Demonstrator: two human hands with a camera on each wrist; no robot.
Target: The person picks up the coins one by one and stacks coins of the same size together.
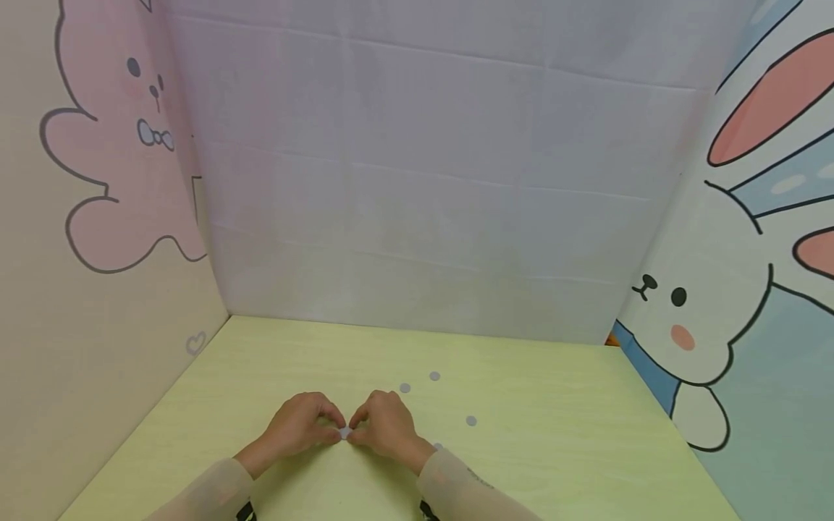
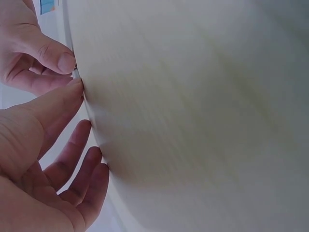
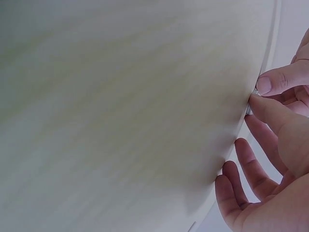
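Note:
Between the two hands, low on the yellow tabletop, sits a small pale grey piece (image 1: 345, 433), mostly hidden by fingertips. My left hand (image 1: 300, 427) pinches its left side with thumb and forefinger. From the right, the thumb and forefinger of my right hand (image 1: 386, 427) pinch the same piece. In the right wrist view, a thin pale edge (image 3: 249, 110) shows between the fingertips, close to the table surface. The other fingers of the left hand (image 2: 43, 169) are bent, tips at the tabletop, in the left wrist view.
Flat grey discs (image 1: 405, 388) lie scattered to the right of the hands, including one farther back (image 1: 434, 376), one to the right (image 1: 471, 420) and one partly behind the right wrist (image 1: 438, 446). Pale cloth walls (image 1: 417, 181) bound the yellow table (image 1: 554, 434).

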